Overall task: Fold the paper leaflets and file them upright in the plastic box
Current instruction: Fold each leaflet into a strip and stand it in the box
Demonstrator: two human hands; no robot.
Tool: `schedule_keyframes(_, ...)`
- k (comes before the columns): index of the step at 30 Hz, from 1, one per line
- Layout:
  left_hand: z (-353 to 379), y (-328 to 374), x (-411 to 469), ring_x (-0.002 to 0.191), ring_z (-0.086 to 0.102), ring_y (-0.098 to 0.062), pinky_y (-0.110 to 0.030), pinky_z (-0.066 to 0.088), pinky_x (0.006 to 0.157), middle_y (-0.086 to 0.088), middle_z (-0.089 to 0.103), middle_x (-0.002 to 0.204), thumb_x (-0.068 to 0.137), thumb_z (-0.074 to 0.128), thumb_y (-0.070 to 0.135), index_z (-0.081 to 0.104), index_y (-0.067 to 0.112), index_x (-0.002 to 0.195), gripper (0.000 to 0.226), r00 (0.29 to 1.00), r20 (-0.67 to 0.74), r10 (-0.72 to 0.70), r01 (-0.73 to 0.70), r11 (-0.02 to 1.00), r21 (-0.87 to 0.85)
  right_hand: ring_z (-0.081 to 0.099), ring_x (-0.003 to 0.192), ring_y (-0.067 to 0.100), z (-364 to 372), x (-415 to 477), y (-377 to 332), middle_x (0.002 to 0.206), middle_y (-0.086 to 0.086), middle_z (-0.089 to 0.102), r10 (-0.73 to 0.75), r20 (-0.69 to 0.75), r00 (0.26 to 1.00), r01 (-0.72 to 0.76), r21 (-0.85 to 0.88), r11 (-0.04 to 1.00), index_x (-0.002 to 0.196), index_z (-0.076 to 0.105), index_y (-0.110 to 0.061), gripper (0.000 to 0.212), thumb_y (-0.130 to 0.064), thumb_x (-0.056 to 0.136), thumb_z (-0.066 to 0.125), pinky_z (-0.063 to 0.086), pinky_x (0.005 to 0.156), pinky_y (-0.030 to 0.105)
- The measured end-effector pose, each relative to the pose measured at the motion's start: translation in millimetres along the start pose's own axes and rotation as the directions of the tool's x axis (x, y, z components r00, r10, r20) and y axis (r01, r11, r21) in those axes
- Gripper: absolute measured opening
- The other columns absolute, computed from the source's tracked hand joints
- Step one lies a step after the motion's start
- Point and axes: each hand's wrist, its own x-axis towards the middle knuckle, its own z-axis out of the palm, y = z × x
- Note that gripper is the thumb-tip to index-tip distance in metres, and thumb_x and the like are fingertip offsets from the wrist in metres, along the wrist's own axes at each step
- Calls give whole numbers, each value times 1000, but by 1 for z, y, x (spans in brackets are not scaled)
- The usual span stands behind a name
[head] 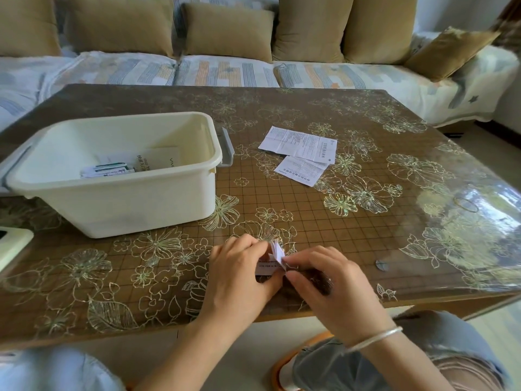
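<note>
A small white leaflet (272, 259) lies partly folded near the table's front edge, mostly hidden under my fingers. My left hand (239, 272) pinches its left part while my right hand (324, 280) pinches the raised fold on its right. Two unfolded printed leaflets lie flat at mid-table: the larger leaflet (298, 143) and, overlapping its near edge, a smaller leaflet (303, 170). The cream plastic box (112, 204) stands at the left with several folded papers (110, 169) and a white booklet (160, 159) inside on its bottom.
The table (366, 249) has a glossy floral cover. A white object (14, 244) pokes in at the left edge. A sofa with tan cushions (228, 32) runs along the far side. My knees show below the table's front edge.
</note>
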Motion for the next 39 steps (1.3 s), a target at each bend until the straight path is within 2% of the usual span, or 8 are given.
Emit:
schedule_keyframes(6, 0, -1, -2, 83, 51, -10, -26, 27, 72, 21, 52, 87, 78, 52, 54, 61, 31, 92, 29, 1000, -30, 9, -8, 1000, 11, 55, 98, 11, 13, -7, 10, 109, -15, 60, -223, 17, 975, 222, -185, 957, 111, 68, -25, 31, -21, 87, 50, 51, 78, 33)
schedule_keyframes(12, -25, -15, 1, 90, 60, 5, -19, 51, 81, 21, 56, 118, 73, 77, 42, 62, 32, 118, 48, 995, 87, 56, -42, 987, -153, 53, 101, 19, 15, -10, 11, 113, -6, 59, -250, 86, 964, 265, -310, 913, 116, 66, -24, 47, -13, 78, 40, 49, 77, 33)
schedule_keyframes(17, -47, -28, 11, 91, 57, 2, -23, 54, 74, 19, 60, 103, 80, 66, 46, 72, 30, 89, 20, 942, 158, 298, -298, 954, -21, 54, 100, 20, 14, -11, 12, 113, -5, 59, -238, 118, 964, 264, -335, 905, 116, 66, -25, 48, -14, 78, 39, 49, 77, 33)
schedule_keyframes(21, -50, -29, 22, 69, 59, -10, -30, 53, 58, 8, 66, 83, 90, 55, 37, 73, 21, 82, 25, 792, 246, 559, -607, 766, 212, 54, 96, 18, 13, -5, 12, 108, -8, 60, -244, 119, 963, 269, -309, 912, 113, 68, -28, 45, -16, 80, 40, 50, 74, 33)
schedule_keyframes(26, -50, -26, 22, 65, 56, -13, -28, 46, 44, 3, 63, 83, 91, 59, 24, 70, 15, 76, 20, 729, 277, 626, -685, 655, 319, 55, 88, 12, 8, 11, 8, 95, -14, 60, -252, 144, 957, 283, -272, 920, 97, 72, -29, 17, -32, 83, 62, 52, 70, 28)
schedule_keyframes(30, -48, -26, 22, 67, 53, -13, -28, 44, 42, 2, 61, 88, 87, 63, 19, 68, 13, 72, 16, 732, 259, 631, -681, 657, 323, 57, 84, 14, 8, 28, 8, 93, -9, 59, -308, 209, 928, 361, -300, 883, 89, 69, -24, 10, -31, 81, 70, 53, 63, 29)
schedule_keyframes(34, -45, -30, 22, 70, 57, -11, -31, 49, 47, 6, 65, 84, 91, 55, 29, 71, 16, 78, 24, 810, 160, 564, -586, 790, 181, 57, 70, 14, 7, 37, 8, 79, -8, 60, -438, 263, 860, 508, -354, 785, 86, 67, -20, 11, -20, 88, 55, 51, 54, 31)
schedule_keyframes(39, -67, -33, 28, 70, 57, 4, -22, 52, 58, 16, 69, 81, 87, 62, 46, 73, 24, 86, 25, 913, 34, 406, -407, 913, 12, 62, 62, 2, -2, 57, -12, 72, -16, 67, -387, 63, 920, 392, -191, 900, 86, 71, -22, 9, -20, 83, 62, 54, 52, 26)
